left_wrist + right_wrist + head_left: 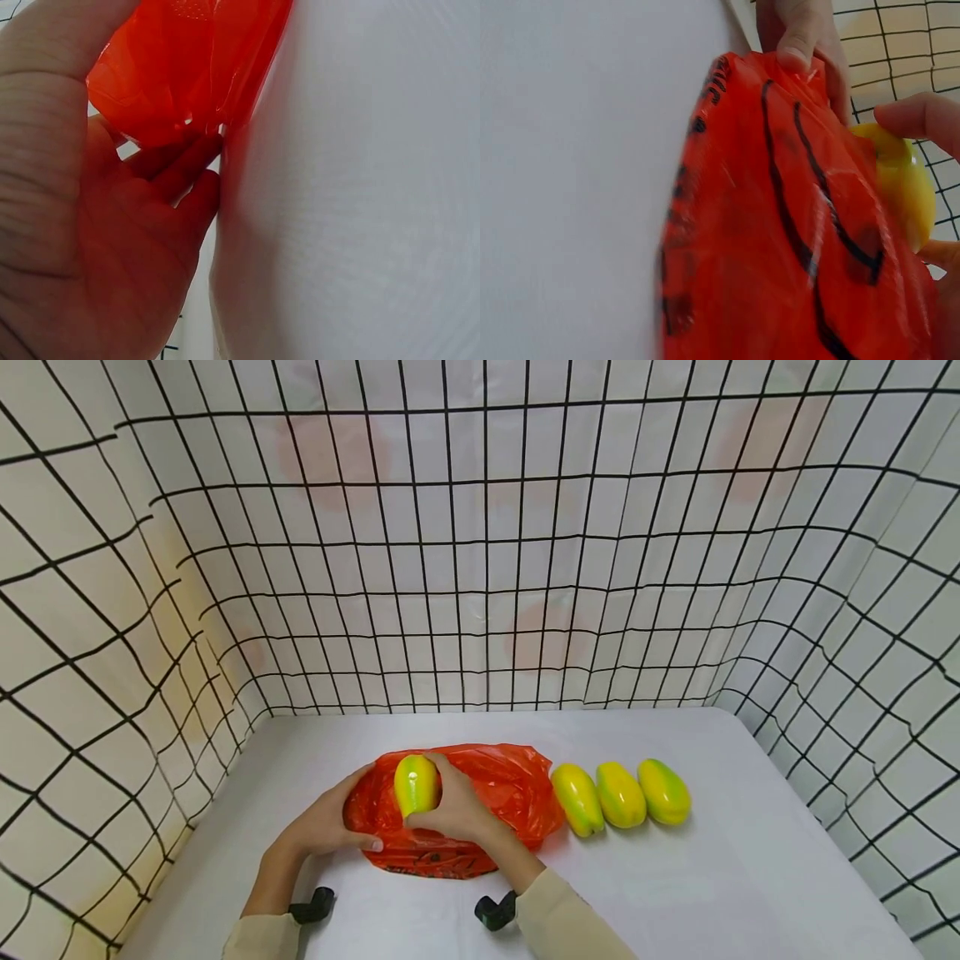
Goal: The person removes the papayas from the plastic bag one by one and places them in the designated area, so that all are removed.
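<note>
My right hand (459, 810) grips a yellow-green mango (415, 785) over a red plastic bag (495, 781) lying on the white table. In the right wrist view, thumb and fingers pinch the mango (906, 191) from opposite sides, and the bag (765, 225) partly hides it. My left hand (330, 818) holds the bag's left edge, thumb at the near side and fingers at the far side. From the left wrist, the fingers of the left hand (112, 217) show under and behind the red plastic (187, 67).
Right of the bag, three more yellow-green mangoes (621, 795) lie in a row, the leftmost close against the plastic. A white wall with a black wire grid (486, 568) encloses the white table (712, 893) at the back and both sides.
</note>
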A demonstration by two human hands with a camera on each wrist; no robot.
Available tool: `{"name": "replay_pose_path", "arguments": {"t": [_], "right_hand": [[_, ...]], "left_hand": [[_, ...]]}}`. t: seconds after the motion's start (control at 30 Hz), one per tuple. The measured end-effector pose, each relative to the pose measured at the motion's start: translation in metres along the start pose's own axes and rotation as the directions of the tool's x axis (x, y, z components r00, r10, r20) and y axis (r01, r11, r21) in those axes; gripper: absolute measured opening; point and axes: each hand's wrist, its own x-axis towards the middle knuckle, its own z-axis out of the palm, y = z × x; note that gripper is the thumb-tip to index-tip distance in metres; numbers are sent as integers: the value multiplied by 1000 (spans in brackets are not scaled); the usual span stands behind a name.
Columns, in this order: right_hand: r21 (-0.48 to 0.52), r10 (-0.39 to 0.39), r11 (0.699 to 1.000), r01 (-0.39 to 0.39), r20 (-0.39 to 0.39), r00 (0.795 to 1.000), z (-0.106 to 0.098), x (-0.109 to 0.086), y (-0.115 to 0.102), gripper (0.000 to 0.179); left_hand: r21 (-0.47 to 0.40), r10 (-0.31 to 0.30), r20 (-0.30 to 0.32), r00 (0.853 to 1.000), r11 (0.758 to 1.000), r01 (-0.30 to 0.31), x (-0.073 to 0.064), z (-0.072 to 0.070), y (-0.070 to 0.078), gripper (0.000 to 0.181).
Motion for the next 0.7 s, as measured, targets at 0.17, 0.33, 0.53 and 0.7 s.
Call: {"name": "replay_pose_path", "arguments": {"t": [0.17, 0.33, 0.53, 0.7], "right_hand": [[-1, -13, 1000, 13, -10, 1000, -10, -4, 0, 89], [4, 7, 1000, -7, -12, 1000, -17, -9, 4, 92], [18, 36, 999, -36, -22, 999, -27, -15, 10, 94], [40, 36, 999, -35, -27, 999, -40, -21, 15, 94]], "left_hand": [[-16, -6, 0, 1000, 1000, 6, -1, 0, 0, 118], [-24, 8, 1, 1000, 1000, -8, -1, -1, 0, 118], [-15, 23, -3, 1000, 1000, -23, 0, 0, -2, 119], [-27, 19, -6, 1000, 999, -19, -1, 1, -3, 120]]}}
